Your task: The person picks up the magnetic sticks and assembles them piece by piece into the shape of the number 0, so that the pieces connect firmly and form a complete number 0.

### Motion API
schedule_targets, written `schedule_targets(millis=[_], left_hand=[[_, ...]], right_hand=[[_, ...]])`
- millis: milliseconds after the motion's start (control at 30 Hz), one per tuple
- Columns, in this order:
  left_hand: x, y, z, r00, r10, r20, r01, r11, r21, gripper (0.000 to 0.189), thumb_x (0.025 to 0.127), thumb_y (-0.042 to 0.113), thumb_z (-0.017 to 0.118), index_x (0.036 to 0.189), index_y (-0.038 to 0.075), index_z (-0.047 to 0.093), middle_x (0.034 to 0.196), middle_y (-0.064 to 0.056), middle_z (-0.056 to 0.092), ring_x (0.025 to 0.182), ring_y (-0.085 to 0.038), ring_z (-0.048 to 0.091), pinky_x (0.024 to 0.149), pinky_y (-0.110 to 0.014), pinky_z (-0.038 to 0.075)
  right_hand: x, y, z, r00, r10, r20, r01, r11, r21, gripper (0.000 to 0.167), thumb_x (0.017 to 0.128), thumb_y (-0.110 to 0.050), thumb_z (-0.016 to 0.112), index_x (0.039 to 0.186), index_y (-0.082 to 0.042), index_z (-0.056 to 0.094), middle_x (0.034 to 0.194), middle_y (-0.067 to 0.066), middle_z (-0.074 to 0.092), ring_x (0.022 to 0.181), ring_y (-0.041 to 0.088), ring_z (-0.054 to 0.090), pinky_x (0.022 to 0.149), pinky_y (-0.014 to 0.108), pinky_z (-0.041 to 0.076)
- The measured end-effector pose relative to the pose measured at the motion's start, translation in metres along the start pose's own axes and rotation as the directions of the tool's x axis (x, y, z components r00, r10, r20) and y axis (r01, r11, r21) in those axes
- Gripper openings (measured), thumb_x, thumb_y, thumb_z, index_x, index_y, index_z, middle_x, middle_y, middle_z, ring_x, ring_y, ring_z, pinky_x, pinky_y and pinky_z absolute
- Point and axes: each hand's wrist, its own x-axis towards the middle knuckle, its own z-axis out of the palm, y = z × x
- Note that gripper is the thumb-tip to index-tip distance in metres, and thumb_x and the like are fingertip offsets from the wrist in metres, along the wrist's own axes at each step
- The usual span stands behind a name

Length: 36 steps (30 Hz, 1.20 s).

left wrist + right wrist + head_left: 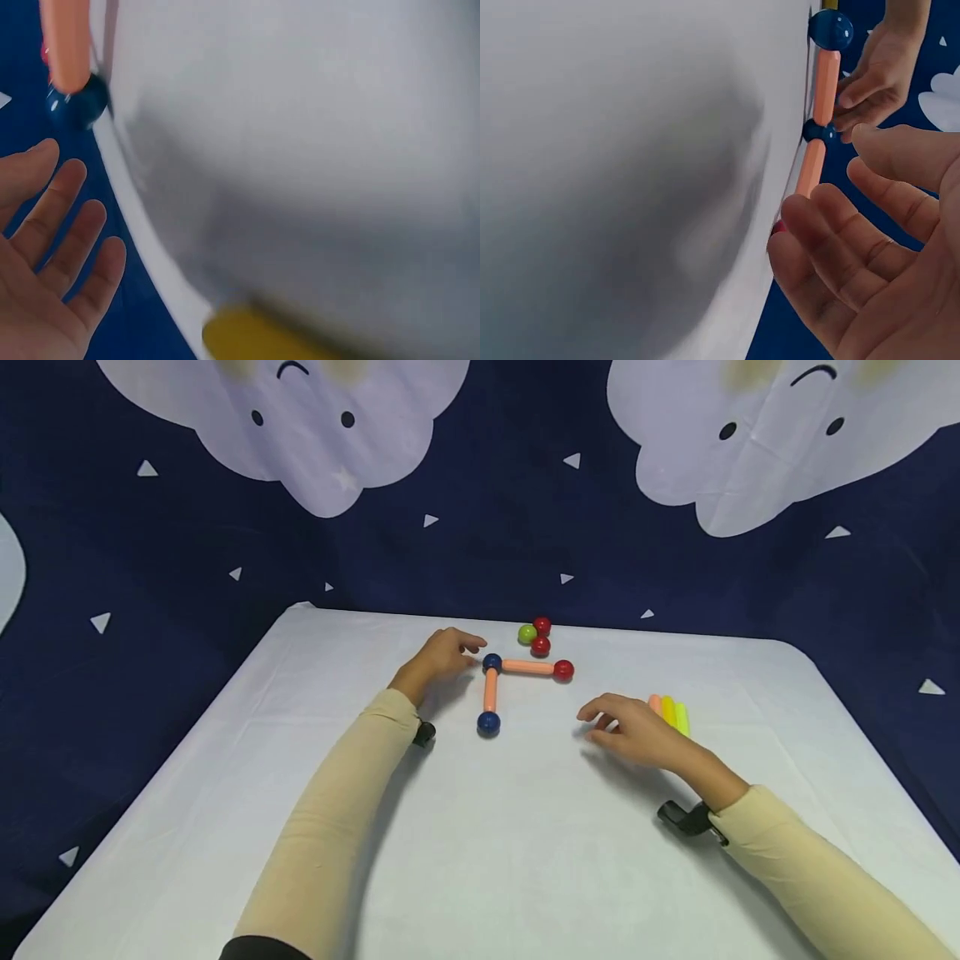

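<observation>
Two orange rods and three balls form an L on the white table. A dark blue ball [492,663] makes the corner; one orange rod [528,667] runs right from it to a red ball [563,671]. The other orange rod [491,692] comes toward me and ends in a second dark blue ball [488,723]. My left hand [444,655] hovers just left of the corner ball, fingers loosely bent and holding nothing. Right of the L, my right hand [633,731] is raised over the table with relaxed fingers and an empty palm, as the right wrist view confirms.
Behind the L lie a green ball [527,634] and two loose red balls [540,646]. Partly behind my right hand is a row of rods, orange, yellow [668,709] and lime [682,719]. A dark blue cloth [495,552] with clouds hangs beyond the table's far edge.
</observation>
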Motion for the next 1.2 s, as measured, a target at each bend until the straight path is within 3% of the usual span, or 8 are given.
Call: schedule_targets(millis=[200,400,667,833,1033,1200], left_hand=[[-0.017,-0.008,-0.016,1.000,0.014,0.005,-0.015,0.999,0.037,0.044,0.094,0.011,0.062,0.138,0.013,0.059,0.135,-0.011,0.064,0.131,-0.031,0.053,0.111,-0.045,0.042],[-0.037,-0.019,-0.025,0.999,0.039,0.015,-0.040,0.995,0.096,0.041,0.094,0.012,0.061,0.134,0.008,0.062,0.133,-0.015,0.065,0.124,-0.033,0.058,0.106,-0.045,0.047],[-0.065,-0.036,-0.025,0.998,0.006,0.056,-0.013,0.993,0.118,0.040,0.094,0.017,0.061,0.133,0.007,0.062,0.130,-0.016,0.066,0.114,-0.031,0.062,0.098,-0.044,0.050],[-0.082,-0.045,-0.022,0.996,-0.031,0.080,0.020,0.990,0.139,0.040,0.096,0.019,0.058,0.135,0.008,0.061,0.129,-0.016,0.066,0.116,-0.030,0.062,0.100,-0.045,0.048],[-0.101,-0.054,-0.020,0.994,-0.087,0.069,0.076,0.986,0.146,0.042,0.095,0.015,0.059,0.136,0.007,0.059,0.126,-0.018,0.067,0.118,-0.033,0.060,0.102,-0.049,0.046],[-0.107,-0.058,-0.015,0.995,-0.094,0.044,0.089,0.989,0.119,0.040,0.095,0.016,0.060,0.134,0.007,0.060,0.120,-0.018,0.069,0.109,-0.030,0.063,0.094,-0.045,0.050]], right_hand=[[0.026,-0.006,0.007,1.000,-0.005,0.009,0.005,1.000,0.000,0.026,0.089,-0.001,0.065,0.115,0.000,0.066,0.112,0.017,0.069,0.094,0.026,0.069,0.082,0.041,0.059],[0.046,-0.009,0.011,1.000,-0.009,0.002,0.009,1.000,-0.012,0.027,0.089,-0.003,0.066,0.116,-0.002,0.066,0.114,0.015,0.069,0.097,0.027,0.069,0.083,0.042,0.058],[0.065,-0.014,0.020,0.999,-0.052,-0.005,0.052,0.998,-0.047,0.028,0.089,-0.001,0.066,0.117,0.000,0.066,0.117,0.016,0.068,0.097,0.028,0.069,0.082,0.041,0.057],[0.089,-0.019,0.026,0.999,-0.047,-0.020,0.045,0.995,-0.089,0.034,0.090,0.000,0.066,0.124,-0.001,0.064,0.123,0.015,0.066,0.108,0.029,0.065,0.093,0.043,0.054],[0.123,-0.026,0.031,0.992,-0.118,-0.052,0.108,0.979,-0.173,0.036,0.089,0.000,0.066,0.125,-0.004,0.064,0.128,0.013,0.065,0.123,0.030,0.058,0.107,0.046,0.046],[0.143,-0.025,0.033,0.994,-0.108,-0.010,0.104,0.973,-0.206,0.036,0.094,-0.003,0.063,0.130,-0.005,0.062,0.133,0.014,0.062,0.127,0.029,0.056,0.110,0.041,0.045]])
